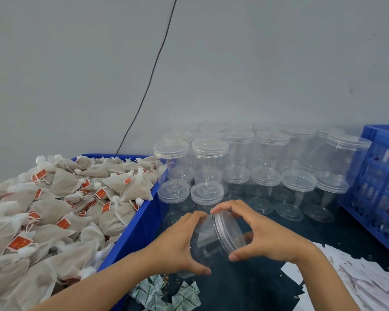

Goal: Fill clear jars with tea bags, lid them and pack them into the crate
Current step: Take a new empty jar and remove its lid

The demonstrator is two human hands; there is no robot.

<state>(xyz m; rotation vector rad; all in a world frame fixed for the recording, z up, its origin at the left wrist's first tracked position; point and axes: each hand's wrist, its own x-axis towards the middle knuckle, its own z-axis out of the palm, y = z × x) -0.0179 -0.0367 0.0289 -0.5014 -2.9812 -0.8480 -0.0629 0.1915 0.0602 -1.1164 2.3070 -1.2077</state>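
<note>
I hold an empty clear jar [206,240] tilted on its side above the dark table, its mouth toward the right. My left hand [177,241] grips the jar's body. My right hand [263,234] curls round its clear lid [228,232], thumb below and fingers on top. A blue bin [137,230] on the left is heaped with tea bags [61,205] bearing red tags. Several lidded empty jars [240,162] stand stacked behind my hands. The blue crate [380,185] is at the right edge.
Small green-and-white sachets [166,295] lie on the table near my left forearm. White paper sheets [357,281] spread at the lower right. A black cable [153,72] runs down the grey wall behind the bin.
</note>
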